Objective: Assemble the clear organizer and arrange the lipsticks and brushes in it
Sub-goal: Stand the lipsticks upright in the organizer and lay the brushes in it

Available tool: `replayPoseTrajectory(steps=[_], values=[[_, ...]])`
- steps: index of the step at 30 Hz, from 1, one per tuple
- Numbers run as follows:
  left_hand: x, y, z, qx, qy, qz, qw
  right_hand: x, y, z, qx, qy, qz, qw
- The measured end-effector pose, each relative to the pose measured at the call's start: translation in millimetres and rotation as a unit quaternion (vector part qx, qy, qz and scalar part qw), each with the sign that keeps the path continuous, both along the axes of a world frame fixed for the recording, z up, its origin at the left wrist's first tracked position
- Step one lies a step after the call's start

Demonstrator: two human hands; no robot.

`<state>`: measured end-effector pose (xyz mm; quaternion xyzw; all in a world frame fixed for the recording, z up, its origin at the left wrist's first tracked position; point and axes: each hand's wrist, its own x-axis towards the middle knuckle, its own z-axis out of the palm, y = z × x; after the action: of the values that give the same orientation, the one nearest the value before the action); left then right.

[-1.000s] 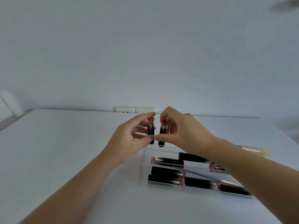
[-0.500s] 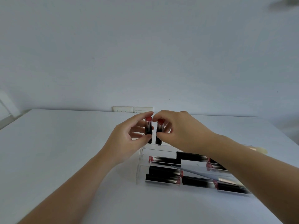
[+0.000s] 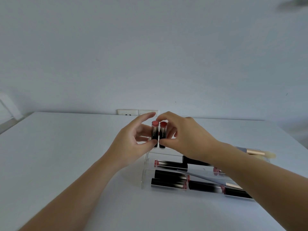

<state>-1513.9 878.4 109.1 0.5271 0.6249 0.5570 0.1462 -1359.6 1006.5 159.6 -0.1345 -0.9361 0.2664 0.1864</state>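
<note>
- White table fills the room's foreground, and the clear organizer sits on it — that's our landmark, already put together by the look of it.
- Inside the organizer's front trays, several black lipsticks lie flat, with a slim brush angled across them.
- Behind the organizer to the right, another brush waits on the table.
- At the organizer's back edge, left hand pinches the pink-topped lipstick upright.
- Right hand pinches the red-topped lipstick just beside it; both are being seated, so arranging looks well along.
</note>
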Motion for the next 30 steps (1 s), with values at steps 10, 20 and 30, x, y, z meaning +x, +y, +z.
replayPoseTrajectory(steps=[10, 20, 30], values=[[-1.0, 1.3, -0.4, -0.015, -0.022, -0.017, 1.0, 3.7, 8.0, 3.3, 0.03, -0.024, 0.001, 0.999], [4.4, 9.6, -2.2, -0.003, -0.174, -0.066, 0.982, 38.3, 55.5, 57.2, 0.092, -0.233, 0.081, 0.965], [12.4, 17.4, -6.7, -0.001, -0.241, -0.096, 0.966, 33.1, 49.4, 52.4, 0.207, -0.394, 0.132, 0.886]])
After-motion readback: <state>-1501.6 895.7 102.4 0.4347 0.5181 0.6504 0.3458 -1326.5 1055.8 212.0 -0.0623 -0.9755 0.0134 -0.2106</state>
